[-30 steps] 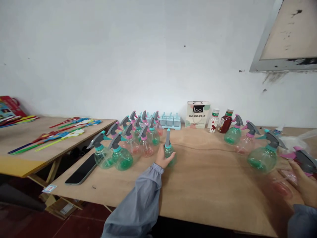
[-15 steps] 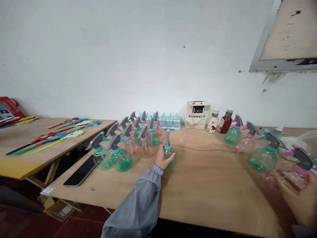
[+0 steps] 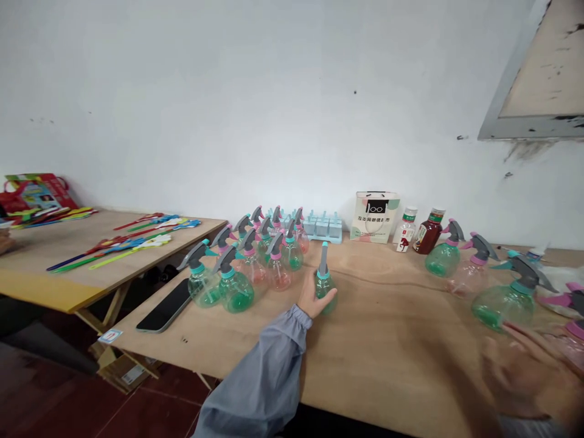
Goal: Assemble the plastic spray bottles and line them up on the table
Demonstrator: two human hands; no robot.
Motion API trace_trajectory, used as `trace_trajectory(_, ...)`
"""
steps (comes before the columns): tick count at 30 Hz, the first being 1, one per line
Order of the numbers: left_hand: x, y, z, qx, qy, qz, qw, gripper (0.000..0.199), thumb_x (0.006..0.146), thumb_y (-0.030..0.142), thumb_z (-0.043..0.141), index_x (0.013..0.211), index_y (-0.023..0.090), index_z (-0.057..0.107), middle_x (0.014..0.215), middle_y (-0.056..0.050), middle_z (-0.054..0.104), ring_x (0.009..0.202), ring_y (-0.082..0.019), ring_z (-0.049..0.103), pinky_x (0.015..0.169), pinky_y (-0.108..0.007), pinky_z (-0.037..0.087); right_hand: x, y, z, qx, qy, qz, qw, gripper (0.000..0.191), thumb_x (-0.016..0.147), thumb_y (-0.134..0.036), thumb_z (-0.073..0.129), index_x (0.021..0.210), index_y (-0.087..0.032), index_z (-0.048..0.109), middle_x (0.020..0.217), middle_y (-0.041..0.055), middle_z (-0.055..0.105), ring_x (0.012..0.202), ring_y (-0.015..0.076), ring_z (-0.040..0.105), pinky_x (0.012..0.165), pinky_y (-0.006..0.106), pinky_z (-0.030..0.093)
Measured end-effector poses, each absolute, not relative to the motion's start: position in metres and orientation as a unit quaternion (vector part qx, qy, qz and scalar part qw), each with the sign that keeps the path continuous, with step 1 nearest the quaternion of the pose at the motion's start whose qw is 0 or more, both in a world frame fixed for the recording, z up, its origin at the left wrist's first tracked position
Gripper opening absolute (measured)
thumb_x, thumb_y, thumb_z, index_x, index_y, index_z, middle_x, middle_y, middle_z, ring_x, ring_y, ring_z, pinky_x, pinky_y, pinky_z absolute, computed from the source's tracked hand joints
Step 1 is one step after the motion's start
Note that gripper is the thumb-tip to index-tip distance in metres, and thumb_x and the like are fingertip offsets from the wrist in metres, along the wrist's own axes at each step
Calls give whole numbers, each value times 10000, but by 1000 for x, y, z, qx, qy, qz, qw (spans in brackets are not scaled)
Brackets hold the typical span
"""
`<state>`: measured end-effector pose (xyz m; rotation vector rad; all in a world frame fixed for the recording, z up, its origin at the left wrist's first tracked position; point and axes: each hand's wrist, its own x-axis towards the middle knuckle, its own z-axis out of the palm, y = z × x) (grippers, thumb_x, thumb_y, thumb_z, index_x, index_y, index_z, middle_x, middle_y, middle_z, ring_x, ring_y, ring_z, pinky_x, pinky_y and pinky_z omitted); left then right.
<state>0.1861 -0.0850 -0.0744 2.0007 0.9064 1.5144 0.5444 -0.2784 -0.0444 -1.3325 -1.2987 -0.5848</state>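
Right hand: in the head view, it is now blurring with motion; half a second ago it was lying against a see-through pink plastic spray bottle with a pink collar, and now it is showing mostly to that bottle's left. I cannot tell whether this grip is spreading or touching.
Pink bottle's place: it is standing at the right edge of the view, partly cut off; the right hand is seemingly letting it go.
Left hand: this grip is wrapping round a round see-through green plastic spray bottle with a grey trigger head, thumb in front, just as before.
Green bottle's place: it is standing upright mid-desk, apart from both groups, so the work on it is seemingly pausing.
Left cluster: round green and pink see-through spray bottles are crowding together, thin tubes showing inside some; whether the deeper colour low down is liquid or tinted plastic, I cannot tell.
Right row: another wide green spray bottle with a turquoise collar is standing just beyond the right hand.
Drink bottles: a dark red bottle with a white cap is seemingly holding dark liquid.
Compartments: a light-blue plastic mould tray is resting by the wall, its cells too small to read.
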Motion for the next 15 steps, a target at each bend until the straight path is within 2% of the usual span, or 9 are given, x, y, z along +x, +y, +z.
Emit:
trace_trajectory(1, 187, -86, -76, 730, 316, 553, 250, 659, 793, 452, 711, 1323, 197, 413, 1247, -134, 551, 1216, -301, 536, 1095, -520, 392, 527, -256, -45, -548, -579, -239, 554, 281, 830, -521, 640, 1003, -300, 644, 953, 143, 654, 896, 336, 671, 801, 547, 519)
trace_trajectory(4, 191, -88, -82, 738, 255, 546, 303, 732, 813, 436, 700, 1393, 199, 319, 1393, -171, 465, 1354, -328, 447, 1174, -547, 315, 461, -197, -42, -476, -676, -111, 551, 393, 883, -416, 619, 1233, -253, 548, 1170, 126, 638, 1108, 308, 628, 980, 544, 495)
trace_trajectory(7, 197, -91, -87, 766, 180, 505, 353, 722, 834, 434, 688, 1389, 204, 287, 1448, -202, 426, 1415, -344, 403, 1189, -572, 301, 403, -157, -35, -457, -699, 49, 547, 665, 841, -489, 671, 1407, -246, 421, 1410, 137, 517, 1315, 304, 510, 1106, 530, 420)
trace_trajectory(9, 199, -94, -87, 782, 150, 480, 367, 694, 855, 421, 670, 1385, 208, 275, 1455, -213, 434, 1419, -337, 414, 1176, -571, 333, 380, -138, -30, -427, -706, 143, 547, 801, 792, -510, 723, 1461, -258, 361, 1497, 133, 452, 1387, 297, 446, 1151, 521, 373)
trace_trajectory(12, 198, -98, -85, 789, 159, 487, 338, 653, 857, 398, 670, 1372, 207, 317, 1400, -199, 517, 1344, -313, 513, 1132, -537, 412, 369, -118, -25, -372, -698, 246, 560, 739, 784, -499, 743, 1420, -303, 421, 1469, 104, 515, 1366, 266, 480, 1158, 486, 369)
trace_trajectory(15, 189, -96, -78, 757, 218, 574, 223, 494, 873, 391, 632, 1289, 198, 449, 1229, -160, 627, 1160, -281, 631, 1016, -494, 507, 370, -111, -25, -354, -690, 273, 569, 648, 752, -471, 786, 1321, -317, 517, 1355, 87, 618, 1294, 262, 548, 1121, 467, 415)
